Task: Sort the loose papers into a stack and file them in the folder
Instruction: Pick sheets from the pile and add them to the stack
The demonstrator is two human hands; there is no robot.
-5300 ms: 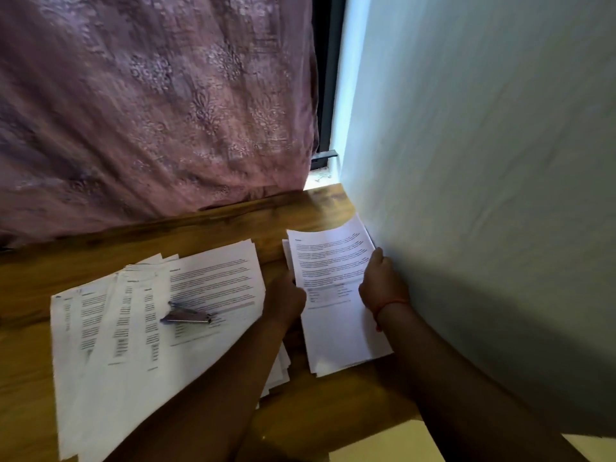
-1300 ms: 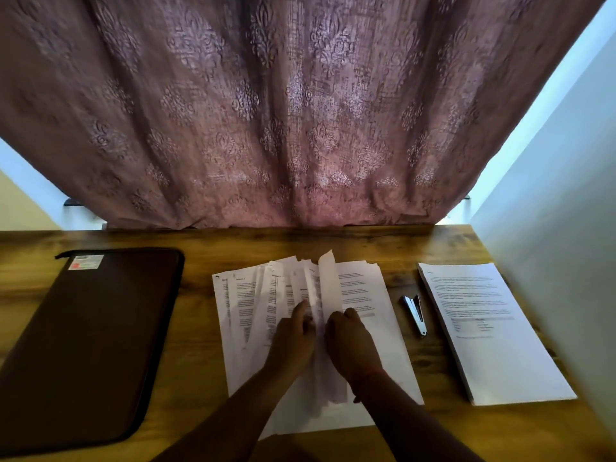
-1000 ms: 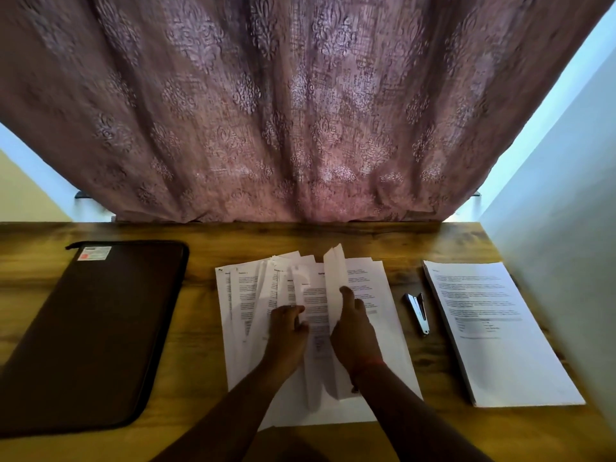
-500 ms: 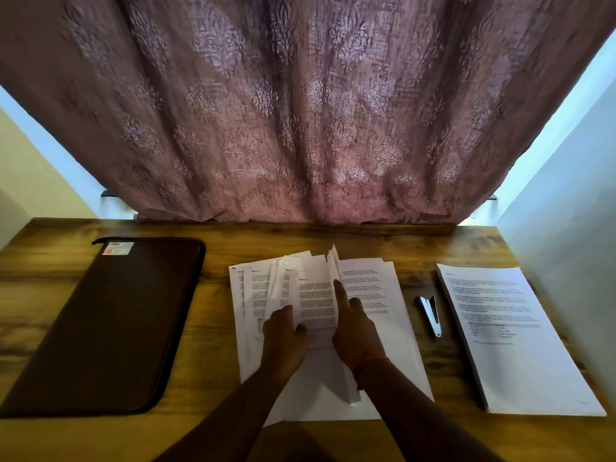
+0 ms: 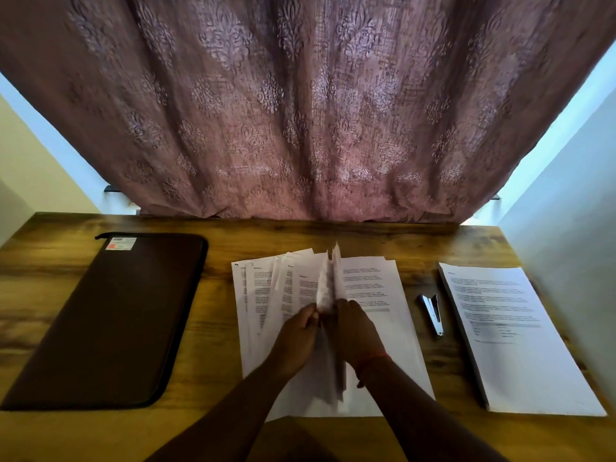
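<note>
I see both hands pinching one raised sheet [image 5: 328,278] above loose papers [image 5: 376,295]: left hand [image 5: 296,335] and right hand [image 5: 356,331] curled on lower edge. Lift sheet clear before moving, I judge. Neat stack [image 5: 520,335] right of loose papers, stapler [image 5: 432,313] between. Closed folder [image 5: 110,315] left, bare table [image 5: 216,311] between. Stack's near corner close to table edge.

Fanned loose papers [image 5: 366,295] mid-table, a few sheets upright; neat stack [image 5: 510,338] right; closed dark folder [image 5: 110,315] left.
</note>
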